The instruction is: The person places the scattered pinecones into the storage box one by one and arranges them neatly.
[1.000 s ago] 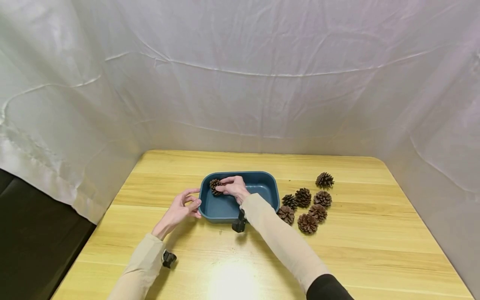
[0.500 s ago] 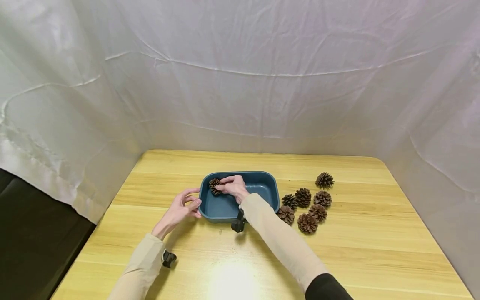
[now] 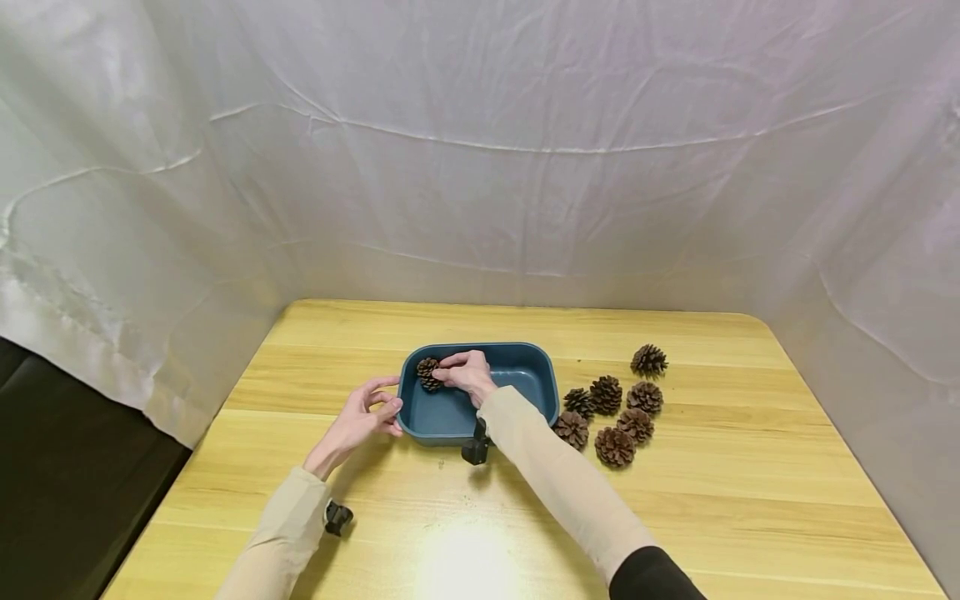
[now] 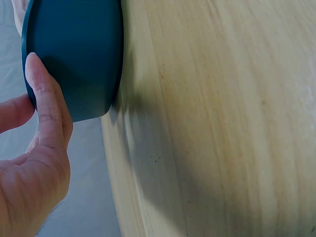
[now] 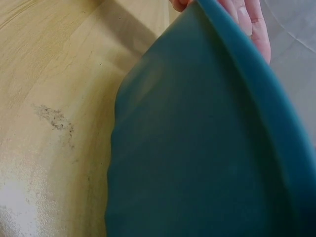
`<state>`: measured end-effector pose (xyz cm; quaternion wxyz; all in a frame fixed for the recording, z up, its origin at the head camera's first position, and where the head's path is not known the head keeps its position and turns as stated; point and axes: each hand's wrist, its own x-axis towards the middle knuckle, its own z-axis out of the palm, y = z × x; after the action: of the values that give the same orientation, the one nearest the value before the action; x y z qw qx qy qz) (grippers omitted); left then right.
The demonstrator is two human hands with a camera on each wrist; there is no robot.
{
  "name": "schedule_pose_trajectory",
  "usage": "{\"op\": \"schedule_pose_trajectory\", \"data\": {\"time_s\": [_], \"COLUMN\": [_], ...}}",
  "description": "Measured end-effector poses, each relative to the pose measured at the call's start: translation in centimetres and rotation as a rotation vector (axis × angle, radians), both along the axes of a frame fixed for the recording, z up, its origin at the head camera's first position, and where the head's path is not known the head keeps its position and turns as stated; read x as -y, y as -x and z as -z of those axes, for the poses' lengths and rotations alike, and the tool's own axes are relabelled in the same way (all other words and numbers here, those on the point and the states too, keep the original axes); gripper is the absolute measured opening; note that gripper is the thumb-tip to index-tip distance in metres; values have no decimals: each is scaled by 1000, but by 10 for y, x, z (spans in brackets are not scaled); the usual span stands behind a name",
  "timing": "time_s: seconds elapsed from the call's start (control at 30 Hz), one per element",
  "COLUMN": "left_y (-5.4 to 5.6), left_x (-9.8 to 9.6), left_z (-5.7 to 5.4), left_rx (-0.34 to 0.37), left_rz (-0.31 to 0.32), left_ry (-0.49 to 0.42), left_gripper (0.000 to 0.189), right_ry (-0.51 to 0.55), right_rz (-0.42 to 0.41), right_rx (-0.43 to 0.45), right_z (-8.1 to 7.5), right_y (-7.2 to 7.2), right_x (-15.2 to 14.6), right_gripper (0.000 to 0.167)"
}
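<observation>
A brown pine cone (image 3: 429, 374) sits inside the left end of a dark blue rectangular container (image 3: 442, 417). My right hand (image 3: 467, 375) reaches over the container's near wall and pinches the cone between thumb and fingers. At the container's left end, my left hand (image 3: 363, 421) holds the rim and outer wall. The left wrist view shows fingers of that hand (image 4: 42, 143) against the blue wall (image 4: 79, 74). In the right wrist view the container's near wall (image 5: 187, 133) fills the middle and hides my right hand and the cone.
Several pine cones (image 3: 636, 423) lie loose on the wooden table (image 3: 720, 475), right of the container. One more cone (image 3: 649, 361) lies farther back. A pale curtain (image 3: 525, 225) hangs behind the table, and a black surface (image 3: 67, 483) is at the left.
My right hand and the pine cone have shifted very slightly left and back within the container. My left hand has stayed in place.
</observation>
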<state>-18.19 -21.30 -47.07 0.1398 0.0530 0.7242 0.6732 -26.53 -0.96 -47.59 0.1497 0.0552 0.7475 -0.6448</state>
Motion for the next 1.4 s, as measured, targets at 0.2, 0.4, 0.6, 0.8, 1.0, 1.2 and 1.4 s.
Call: {"op": "schedule_pose_trajectory", "data": {"time_s": [0.2,0.4,0.6,0.8,1.0,1.2,1.4], "left_y": [0,0,0,0,1,2,1], "left_x": [-1,-1,-1,-1,0,0,1], "left_z": [0,0,-1,0,-1,0,2], "left_rx": [-4,-7,-7,-10,-5,1,4], "left_rz": [-2,-1,-1,-2,1,-2,-2], "left_ry": [6,5,8,-3,2,7,5], "left_gripper": [53,53,54,54,53,53,53], "right_ry": [-10,-18,-22,-23,-12,-7,9], "right_rz": [11,9,3,-5,-8,4,-10], "right_rx": [-6,-9,-1,-2,5,5,7], "right_z": [-1,-1,-3,-4,-5,-3,-6], "right_y": [-1,-1,-2,-4,-4,-1,-2], "right_x": [0,1,0,0,0,-2,-7], "right_gripper": [23,23,25,26,26,26,28]}}
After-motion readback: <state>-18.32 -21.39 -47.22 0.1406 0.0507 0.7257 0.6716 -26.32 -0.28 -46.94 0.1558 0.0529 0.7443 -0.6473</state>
